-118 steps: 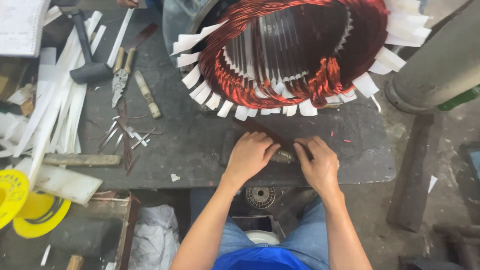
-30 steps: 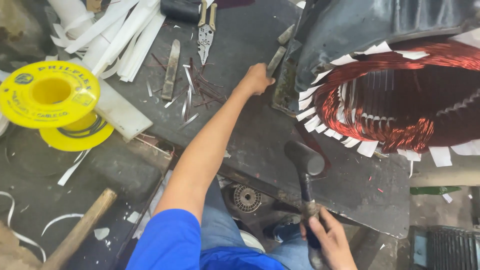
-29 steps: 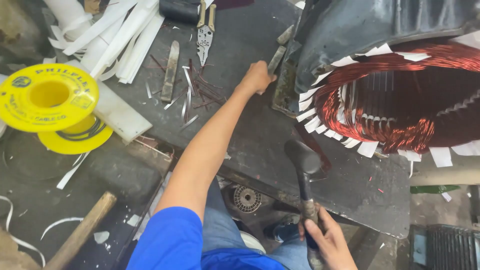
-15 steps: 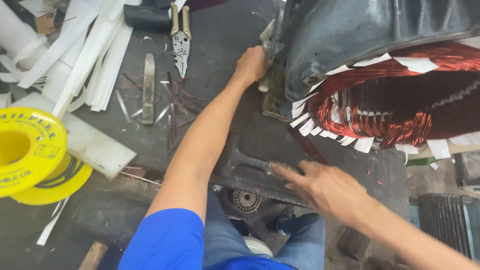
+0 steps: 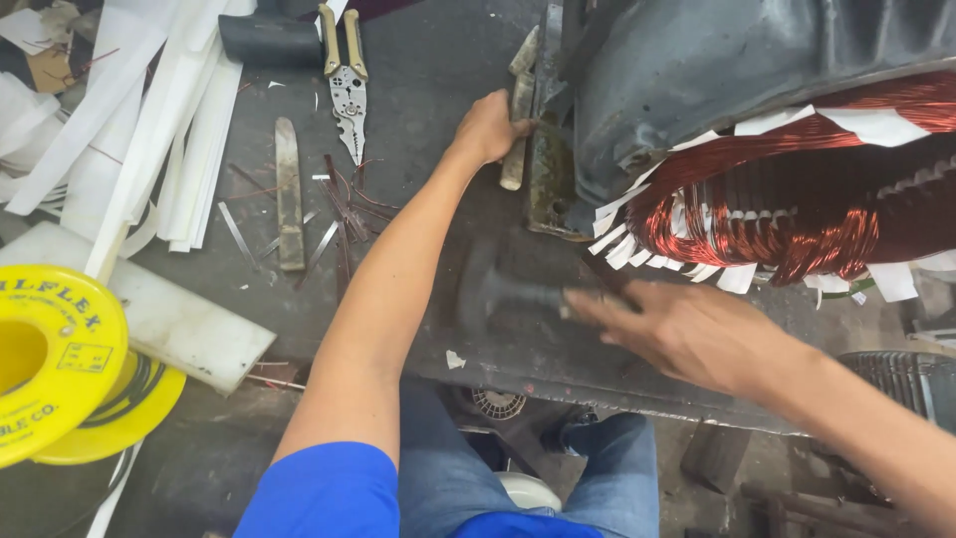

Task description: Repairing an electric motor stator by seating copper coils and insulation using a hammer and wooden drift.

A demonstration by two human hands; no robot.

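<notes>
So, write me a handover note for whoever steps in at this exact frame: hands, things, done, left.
Left hand: holds a wooden-handled tool upright against the stator housing.
Right hand: open, fingers at the handle of the hammer lying on the bench; blurred, grip not closed.
Copper windings with white paper strips sit right; pliers and a flat blade lie left.
Done: tool set at housing edge.
Left: likely gripping the hammer and striking.

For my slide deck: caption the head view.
Left hand steadies a chisel against the stator.
</notes>
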